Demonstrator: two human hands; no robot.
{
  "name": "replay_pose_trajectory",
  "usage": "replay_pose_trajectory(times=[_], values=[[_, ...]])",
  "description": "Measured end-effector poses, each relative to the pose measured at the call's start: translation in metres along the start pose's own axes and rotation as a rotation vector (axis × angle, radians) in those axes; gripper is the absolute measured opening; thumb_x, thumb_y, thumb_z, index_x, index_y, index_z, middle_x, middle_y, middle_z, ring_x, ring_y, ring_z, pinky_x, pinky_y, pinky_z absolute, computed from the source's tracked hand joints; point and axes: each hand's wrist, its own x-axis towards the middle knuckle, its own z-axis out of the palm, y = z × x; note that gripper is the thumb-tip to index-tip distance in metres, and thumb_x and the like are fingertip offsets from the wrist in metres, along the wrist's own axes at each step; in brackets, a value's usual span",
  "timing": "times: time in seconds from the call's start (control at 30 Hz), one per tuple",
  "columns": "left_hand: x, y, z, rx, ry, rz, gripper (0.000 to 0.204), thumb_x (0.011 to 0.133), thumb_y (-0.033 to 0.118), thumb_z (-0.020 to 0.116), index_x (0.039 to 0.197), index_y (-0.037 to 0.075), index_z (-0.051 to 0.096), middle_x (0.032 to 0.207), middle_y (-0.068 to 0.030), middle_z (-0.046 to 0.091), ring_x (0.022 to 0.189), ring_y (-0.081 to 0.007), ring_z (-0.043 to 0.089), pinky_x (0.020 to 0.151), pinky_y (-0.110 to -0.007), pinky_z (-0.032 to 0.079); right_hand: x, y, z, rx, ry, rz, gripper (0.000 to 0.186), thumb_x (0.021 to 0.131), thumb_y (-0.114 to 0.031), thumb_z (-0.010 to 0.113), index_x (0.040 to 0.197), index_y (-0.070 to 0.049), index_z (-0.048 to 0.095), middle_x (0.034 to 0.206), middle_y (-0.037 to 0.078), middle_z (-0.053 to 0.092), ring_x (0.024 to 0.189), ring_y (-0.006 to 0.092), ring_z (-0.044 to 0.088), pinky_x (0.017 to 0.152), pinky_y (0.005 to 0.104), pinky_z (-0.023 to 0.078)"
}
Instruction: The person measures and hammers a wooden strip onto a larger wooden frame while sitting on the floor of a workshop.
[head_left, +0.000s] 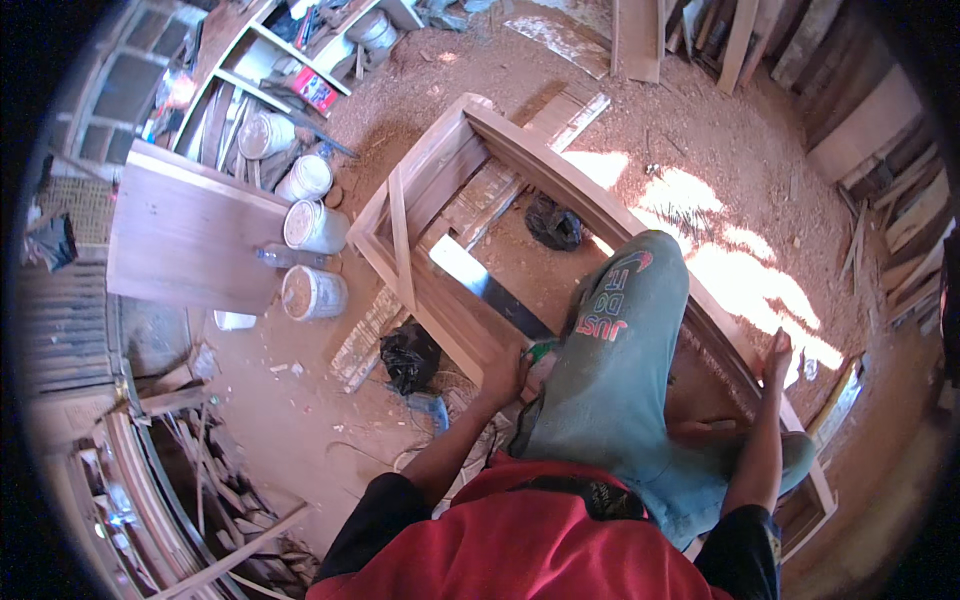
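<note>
A large wooden frame (575, 165) with a diagonal brace (398, 235) lies across the floor around my legs. My left hand (508, 375) is closed at the green handle of a handsaw (505, 303), by the frame's left rail (440, 325); its fingers are partly hidden. The saw's blade stretches away inside the frame, bright at its far end and dark near the handle. Over on the right, my right hand (778, 358) grips the outer edge of the frame's right rail. My bent knee (650, 265) rises between the two rails.
Black plastic bags lie inside the frame (553, 222) and left of it (408, 358). A blue power tool (430, 408) is near my left forearm. White buckets (315, 228) and a wooden panel (190, 235) stand left. Planks (870, 125) lean at right; scrap wood (210, 480) piles lower left.
</note>
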Motion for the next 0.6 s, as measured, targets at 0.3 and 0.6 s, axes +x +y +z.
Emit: replay_pose_trajectory(times=[0.3,0.6], values=[[0.16,0.043,-0.042,-0.784,0.149,0.37,0.03,0.1,0.029,0.063,0.115,0.003,0.057,0.098,-0.0097,0.067,0.09,-0.0199,0.064,0.082,-0.036,0.051,0.045,-0.345,0.031,0.382,0.006,-0.685,0.025,0.099,-0.018,0.061,0.121,-0.007,0.064,0.116,0.016,0.067,0.102,0.0323,0.068,0.087,0.0438,0.055],[0.304,0.051,-0.097,-1.172,0.348,0.013,0.043,0.094,0.037,0.072,0.126,0.01,0.062,0.104,-0.0024,0.069,0.092,-0.0127,0.063,0.078,-0.034,0.051,0.034,-0.451,0.103,-0.052,-0.153,-0.698,0.045,0.102,-0.051,0.045,0.124,-0.014,0.058,0.115,0.019,0.066,0.101,0.0377,0.068,0.09,0.0547,0.05]])
